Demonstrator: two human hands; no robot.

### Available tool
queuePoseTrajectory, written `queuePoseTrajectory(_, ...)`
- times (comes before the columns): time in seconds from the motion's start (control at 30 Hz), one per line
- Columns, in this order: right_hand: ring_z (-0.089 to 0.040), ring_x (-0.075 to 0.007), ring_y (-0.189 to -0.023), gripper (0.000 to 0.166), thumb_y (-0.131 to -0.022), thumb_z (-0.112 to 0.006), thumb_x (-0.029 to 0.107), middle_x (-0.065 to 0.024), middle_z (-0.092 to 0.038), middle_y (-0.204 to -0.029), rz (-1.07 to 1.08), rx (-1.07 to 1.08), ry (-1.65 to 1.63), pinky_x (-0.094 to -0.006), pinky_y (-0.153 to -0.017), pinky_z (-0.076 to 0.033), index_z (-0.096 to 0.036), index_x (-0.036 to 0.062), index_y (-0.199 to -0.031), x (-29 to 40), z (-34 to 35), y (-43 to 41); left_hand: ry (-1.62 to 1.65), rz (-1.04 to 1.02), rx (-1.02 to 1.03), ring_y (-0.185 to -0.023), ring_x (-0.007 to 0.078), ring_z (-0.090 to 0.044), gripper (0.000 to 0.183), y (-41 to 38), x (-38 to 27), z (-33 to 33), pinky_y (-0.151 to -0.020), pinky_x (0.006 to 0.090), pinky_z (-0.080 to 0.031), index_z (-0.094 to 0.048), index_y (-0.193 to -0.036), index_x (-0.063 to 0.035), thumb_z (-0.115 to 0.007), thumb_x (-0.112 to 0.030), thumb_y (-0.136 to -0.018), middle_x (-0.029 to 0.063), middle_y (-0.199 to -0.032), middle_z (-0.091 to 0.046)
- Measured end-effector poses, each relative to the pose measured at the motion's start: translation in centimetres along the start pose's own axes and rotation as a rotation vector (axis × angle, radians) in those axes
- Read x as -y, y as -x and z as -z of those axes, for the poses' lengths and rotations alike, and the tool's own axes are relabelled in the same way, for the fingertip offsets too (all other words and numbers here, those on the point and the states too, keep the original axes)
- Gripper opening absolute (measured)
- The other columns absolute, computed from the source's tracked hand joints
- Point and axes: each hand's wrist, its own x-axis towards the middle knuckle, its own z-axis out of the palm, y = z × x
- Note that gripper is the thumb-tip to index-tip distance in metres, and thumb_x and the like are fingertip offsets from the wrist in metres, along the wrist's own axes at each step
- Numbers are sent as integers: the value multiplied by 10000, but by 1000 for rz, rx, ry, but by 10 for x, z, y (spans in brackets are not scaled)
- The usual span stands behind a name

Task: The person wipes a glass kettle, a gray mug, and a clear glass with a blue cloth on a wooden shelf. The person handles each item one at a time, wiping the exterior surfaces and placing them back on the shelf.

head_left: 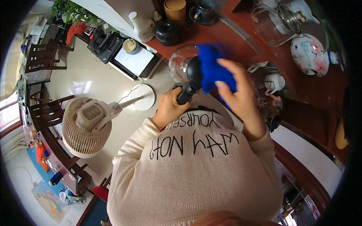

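My left hand (171,106) grips the black handle (186,92) of a clear glass pot (178,63), which is held tilted in front of my chest. Its black lid or collar (194,69) faces to the right. A bright blue cloth (210,67) lies against that black part, covering some of it. My right hand (239,91), blurred, holds the cloth from the right with thumb and fingers. Part of the glass body shows beyond the cloth, close to the edge of a reddish-brown wooden counter (234,52).
On the counter stand a white bottle (141,26), a black round pot (167,33), a black cup (205,12), a glass jar (275,28) and a floral porcelain vase (309,55). Glassware and a white cup (274,82) sit lower right. A beige fan (86,127) stands left.
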Motion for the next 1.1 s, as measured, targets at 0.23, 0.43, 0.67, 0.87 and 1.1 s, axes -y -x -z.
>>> queuePoseTrajectory(0.23,-511,-269,-921,435,-669,-687,85,-80,-504,-1099,175,214,418,-362,-772,-492,-625,197,-1085,5,-45,1,-76,44,10,-630,360,-585,232,5,12,-3,-570,390,-451,-564,-769,-14,-698,-183,-682,185,-663,-582)
queuePoseTrajectory(0.43,-521,-282,-874,465,-627,-671,38,-73,-485,-1033,172,182,405,-368,-740,-489,-632,198,-1062,3,-40,14,-4,30,-34,-581,330,-578,215,9,17,-4,-549,375,-448,-574,-782,-17,-693,-172,-691,176,-643,-582)
queuePoseTrajectory(0.67,-529,-297,-899,451,-640,-665,31,-80,-486,-1039,83,242,380,-388,-728,-488,-637,187,-1063,-5,-34,33,164,133,-87,-554,80,-456,178,7,10,1,-521,269,-412,-593,-839,7,-679,-87,-715,66,-589,-526)
queuePoseTrajectory(0.87,-557,-302,-911,452,-661,-652,28,-93,-517,-1049,31,271,342,-396,-739,-497,-622,173,-1088,-22,-29,45,221,99,-129,-582,72,-447,168,-1,7,3,-539,268,-418,-594,-846,6,-673,-84,-728,35,-613,-542)
queuePoseTrajectory(1.1,-577,-314,-878,433,-720,-651,67,-119,-527,-1071,27,30,123,-391,-731,-499,-602,145,-1143,-2,-22,20,300,100,-130,-641,71,-497,197,-8,12,-1,-592,265,-444,-597,-873,16,-686,-91,-734,54,-673,-593)
